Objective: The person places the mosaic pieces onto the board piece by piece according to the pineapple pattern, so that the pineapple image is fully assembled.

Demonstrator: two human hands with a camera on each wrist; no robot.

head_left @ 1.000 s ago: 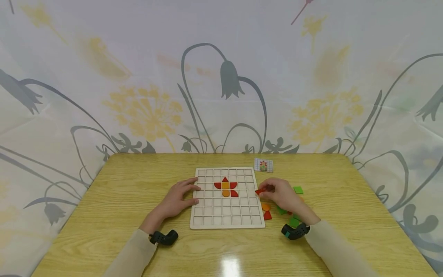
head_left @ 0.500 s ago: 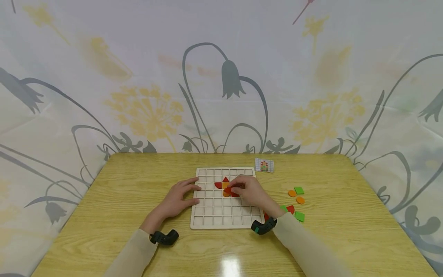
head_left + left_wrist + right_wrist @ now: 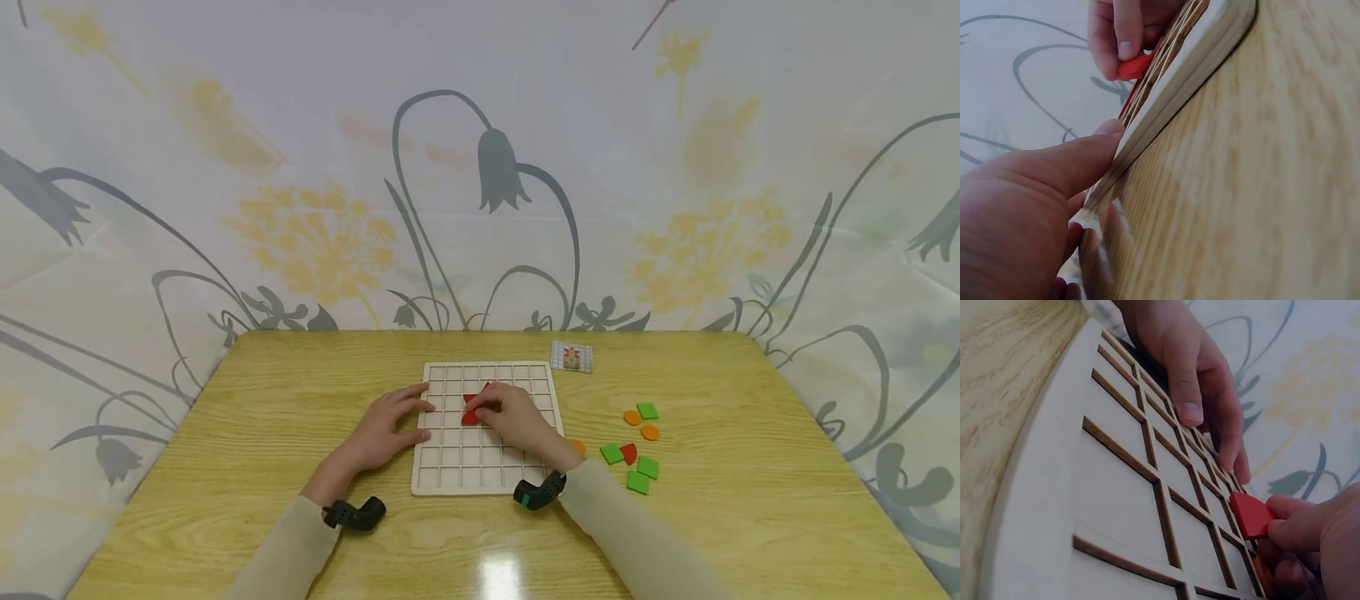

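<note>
My right hand [image 3: 517,417] is over the middle of the white grid board [image 3: 491,492]. Its thumb and fingers pinch a red quarter-circle tile [image 3: 1250,515] at a cell left of the board's centre; whether the tile lies fully in the cell I cannot tell. Another red tile [image 3: 469,398] shows just behind it, and an orange tile [image 3: 1264,575] appears beneath the fingers in the right wrist view. The hand hides most of the other placed tiles. My left hand [image 3: 382,433] rests on the board's left edge, fingers spread and fairly straight.
Right of the board lie loose tiles: several green squares [image 3: 637,482], orange circles [image 3: 650,432] and a red piece [image 3: 628,452]. An orange tile [image 3: 578,447] is partly behind the right wrist. A small pattern card [image 3: 572,357] lies beyond the board's far right corner.
My right hand has moved left from the board's right edge, across the placed tiles, carrying the red quarter-circle tile to the left of centre. The left hand has stayed put.
</note>
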